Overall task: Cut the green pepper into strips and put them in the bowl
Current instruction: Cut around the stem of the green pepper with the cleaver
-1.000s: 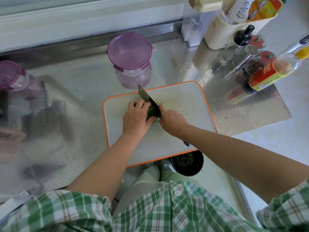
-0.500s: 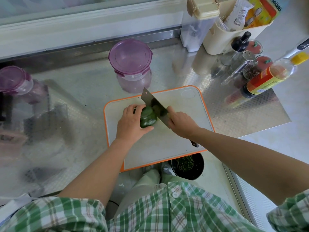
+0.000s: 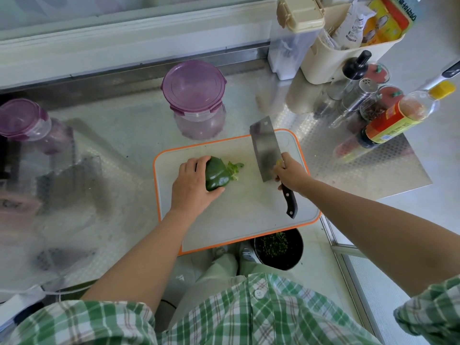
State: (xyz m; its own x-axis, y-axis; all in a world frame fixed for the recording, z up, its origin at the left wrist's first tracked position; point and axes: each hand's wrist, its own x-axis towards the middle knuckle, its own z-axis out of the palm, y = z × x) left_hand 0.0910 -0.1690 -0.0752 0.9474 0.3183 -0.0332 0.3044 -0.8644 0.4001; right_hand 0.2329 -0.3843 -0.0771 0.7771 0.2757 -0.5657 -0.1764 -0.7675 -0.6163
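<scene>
A green pepper (image 3: pixel 217 176) lies on the white cutting board with an orange rim (image 3: pixel 249 215). My left hand (image 3: pixel 193 186) grips the pepper from its left side. A small cut-off stem piece (image 3: pixel 235 168) lies just right of the pepper. My right hand (image 3: pixel 290 174) holds a cleaver (image 3: pixel 266 148) by its black handle, to the right of the pepper and apart from it, the blade pointing away from me. A dark bowl (image 3: pixel 278 251) with green bits sits below the board's near edge.
A purple-lidded container (image 3: pixel 194 95) stands behind the board and another one (image 3: pixel 23 123) at far left. Bottles, a shaker and jars (image 3: pixel 388 120) crowd the right. A cream caddy (image 3: pixel 348 46) and a lidded box (image 3: pixel 293 38) stand at the back right.
The cleaver has come off the pepper and swung to the right. A small stem piece now lies cut off beside the pepper. My left hand still grips the pepper.
</scene>
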